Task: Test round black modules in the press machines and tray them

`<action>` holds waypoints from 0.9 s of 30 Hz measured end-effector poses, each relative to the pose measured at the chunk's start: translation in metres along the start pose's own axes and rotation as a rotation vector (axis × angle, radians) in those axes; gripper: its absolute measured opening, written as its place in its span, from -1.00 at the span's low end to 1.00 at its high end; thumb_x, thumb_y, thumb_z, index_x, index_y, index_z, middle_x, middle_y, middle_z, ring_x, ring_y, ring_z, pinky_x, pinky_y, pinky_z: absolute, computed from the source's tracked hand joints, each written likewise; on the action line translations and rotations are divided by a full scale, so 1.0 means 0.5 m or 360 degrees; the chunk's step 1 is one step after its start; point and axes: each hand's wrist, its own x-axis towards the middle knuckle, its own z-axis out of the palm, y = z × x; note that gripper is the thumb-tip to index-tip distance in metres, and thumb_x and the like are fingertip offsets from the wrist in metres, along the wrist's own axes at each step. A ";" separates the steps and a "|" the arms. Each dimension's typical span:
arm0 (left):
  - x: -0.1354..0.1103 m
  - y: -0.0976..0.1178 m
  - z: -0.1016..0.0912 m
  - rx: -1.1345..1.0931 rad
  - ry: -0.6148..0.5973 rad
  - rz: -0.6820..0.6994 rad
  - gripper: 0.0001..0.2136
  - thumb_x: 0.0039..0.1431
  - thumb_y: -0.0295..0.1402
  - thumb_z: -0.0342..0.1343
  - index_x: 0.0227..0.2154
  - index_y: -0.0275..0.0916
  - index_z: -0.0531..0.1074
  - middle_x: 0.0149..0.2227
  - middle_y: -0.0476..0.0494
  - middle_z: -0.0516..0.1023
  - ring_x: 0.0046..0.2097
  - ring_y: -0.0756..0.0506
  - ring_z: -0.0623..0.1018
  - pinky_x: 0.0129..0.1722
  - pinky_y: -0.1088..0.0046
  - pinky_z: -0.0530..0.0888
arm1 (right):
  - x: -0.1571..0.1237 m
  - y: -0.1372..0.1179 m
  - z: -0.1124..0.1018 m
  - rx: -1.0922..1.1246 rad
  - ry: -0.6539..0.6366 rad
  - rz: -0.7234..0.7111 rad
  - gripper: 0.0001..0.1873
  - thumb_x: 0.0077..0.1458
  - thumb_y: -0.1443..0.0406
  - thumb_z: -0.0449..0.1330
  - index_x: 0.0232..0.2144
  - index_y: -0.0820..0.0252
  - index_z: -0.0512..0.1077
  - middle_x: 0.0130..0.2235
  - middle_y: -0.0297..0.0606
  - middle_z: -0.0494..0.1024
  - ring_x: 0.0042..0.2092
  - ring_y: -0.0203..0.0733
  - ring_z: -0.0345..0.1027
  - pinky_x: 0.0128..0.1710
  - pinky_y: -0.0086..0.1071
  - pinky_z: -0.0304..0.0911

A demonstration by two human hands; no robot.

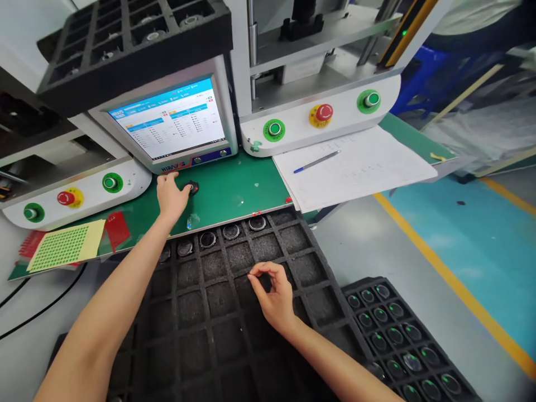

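My left hand (171,196) reaches to the green bench top just below the screen, fingers bent and apart from the thumb. Its thumb tip is at a small round black part with some red (192,187); I cannot tell whether it touches. Over the large black foam tray (221,301) hovers my right hand (274,293), thumb and forefinger tips pinched together. Anything between those tips is too small to make out. Along the tray's far row sit several round clear-rimmed parts (231,231).
A touchscreen monitor (167,120) stands between two press machines with green and red buttons (324,113). Papers (352,164) with a blue pen (316,162) lie at right. A sheet of green stickers (67,245) is at left. Another foam tray (387,324) holds several green-dotted round parts.
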 end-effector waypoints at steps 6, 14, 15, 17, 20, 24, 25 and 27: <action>-0.188 0.150 0.060 0.0188 -0.0523 0.0654 -0.90 0.17 -0.49 0.12 -0.44 -0.26 0.49 -0.38 -0.13 0.59 -0.25 -0.10 0.58 -0.16 0.41 0.50 | -0.006 -0.002 0.005 0.0005 0.0020 0.0002 -0.91 0.13 0.36 0.18 -0.36 0.08 0.32 -0.41 -0.32 0.51 -0.36 -0.24 0.44 -0.32 -0.32 0.40; -0.222 0.198 0.133 0.0527 -0.0750 0.0611 -0.71 0.23 -0.64 -0.01 -0.02 -0.46 0.44 -0.11 -0.55 0.58 -0.04 -0.30 0.60 -0.11 0.20 0.55 | -0.011 0.004 0.010 -0.0065 0.0092 0.0062 -0.92 0.10 0.36 0.19 -0.36 0.10 0.33 -0.41 -0.31 0.51 -0.41 -0.26 0.39 -0.39 -0.35 0.37; -0.215 0.199 0.135 0.0529 -0.0772 0.0599 -0.72 0.22 -0.62 0.04 -0.02 -0.46 0.44 -0.14 -0.54 0.59 -0.08 -0.30 0.62 -0.12 0.19 0.55 | -0.012 0.004 0.011 -0.0060 0.0099 0.0058 -0.91 0.10 0.36 0.19 -0.36 0.10 0.33 -0.42 -0.32 0.50 -0.41 -0.27 0.39 -0.39 -0.35 0.36; -0.206 0.200 0.135 0.0494 -0.0800 0.0580 -0.76 0.19 -0.59 0.11 -0.07 -0.45 0.46 -0.18 -0.50 0.61 -0.13 -0.29 0.64 -0.11 0.20 0.55 | -0.015 0.003 0.013 -0.0037 0.0111 0.0028 -0.90 0.10 0.36 0.20 -0.35 0.10 0.32 -0.41 -0.33 0.49 -0.42 -0.28 0.39 -0.41 -0.37 0.35; -0.216 0.199 0.122 0.0355 -0.0770 0.0544 -0.81 0.17 -0.61 0.11 -0.16 -0.43 0.48 -0.12 -0.49 0.60 -0.06 -0.27 0.62 -0.03 0.19 0.52 | -0.021 0.000 0.014 0.0014 0.0158 -0.0088 -0.87 0.11 0.37 0.19 -0.34 0.10 0.28 -0.42 -0.34 0.48 -0.45 -0.30 0.35 -0.45 -0.39 0.31; -0.266 0.177 0.059 0.0078 -0.0620 0.0457 -0.68 0.19 -0.57 0.09 0.02 -0.39 0.42 0.10 -0.50 0.49 0.12 -0.28 0.52 0.10 0.10 0.45 | -0.024 -0.011 0.001 0.0088 0.0277 -0.0344 -0.82 0.14 0.37 0.17 -0.36 0.05 0.20 -0.43 -0.38 0.46 -0.46 -0.29 0.33 -0.49 -0.41 0.27; -0.283 0.167 0.035 -0.0024 -0.0597 0.0414 -0.65 0.21 -0.53 0.08 0.07 -0.36 0.39 0.12 -0.47 0.48 0.12 -0.27 0.52 0.10 0.11 0.47 | -0.022 -0.016 -0.004 0.0100 0.0307 -0.0391 -0.80 0.14 0.38 0.18 -0.36 0.04 0.20 -0.42 -0.39 0.46 -0.45 -0.29 0.34 -0.48 -0.41 0.27; -0.322 0.145 -0.020 -0.0482 -0.0634 0.0198 -0.64 0.28 -0.42 0.03 0.12 -0.32 0.37 0.07 -0.39 0.55 0.04 -0.22 0.58 0.02 0.19 0.54 | -0.015 -0.033 -0.014 0.0121 0.0363 -0.0430 -0.78 0.14 0.41 0.18 -0.33 0.03 0.20 -0.40 -0.40 0.45 -0.42 -0.29 0.35 -0.46 -0.41 0.27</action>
